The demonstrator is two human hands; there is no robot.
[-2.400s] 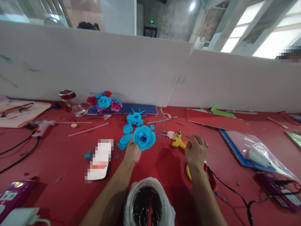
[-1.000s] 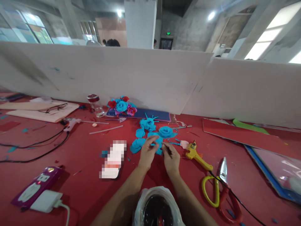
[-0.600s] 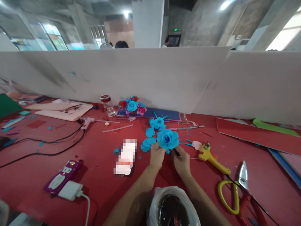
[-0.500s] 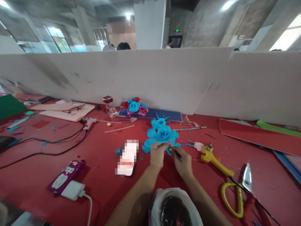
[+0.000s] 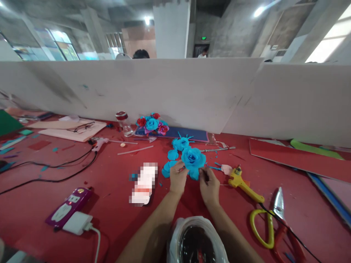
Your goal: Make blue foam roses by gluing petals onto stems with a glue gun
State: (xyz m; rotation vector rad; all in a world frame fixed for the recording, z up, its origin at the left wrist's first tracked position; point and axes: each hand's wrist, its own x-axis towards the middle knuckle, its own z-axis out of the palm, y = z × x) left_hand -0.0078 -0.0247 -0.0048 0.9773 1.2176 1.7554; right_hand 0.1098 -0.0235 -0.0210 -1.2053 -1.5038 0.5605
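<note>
A blue paper flower (image 5: 193,157) with layered petals is held up over the table. My left hand (image 5: 178,179) is closed on its lower left side, thumb and fingers partly behind the petals. At the flower's lower right edge, my right hand (image 5: 210,186) pinches with curled fingers; the exact grip is partly hidden. Loose blue petals (image 5: 168,168) lie beside my left hand. Just behind the held flower sits another blue flower (image 5: 182,142) with thin strips sticking out. To the right of my right hand rests a yellow glue gun (image 5: 242,182).
A roll in clear plastic (image 5: 174,241) stands between my forearms. Scissors (image 5: 278,208) lie at right, a phone (image 5: 144,182) and a purple power strip (image 5: 68,208) at left. Further back are a glass jar (image 5: 124,124), a flower bunch (image 5: 152,125) and a white partition (image 5: 153,87).
The blue flower has turned upward and shows more of its face. My right hand has shifted slightly away from my left, to the flower's right edge. The whole view has moved slightly.
</note>
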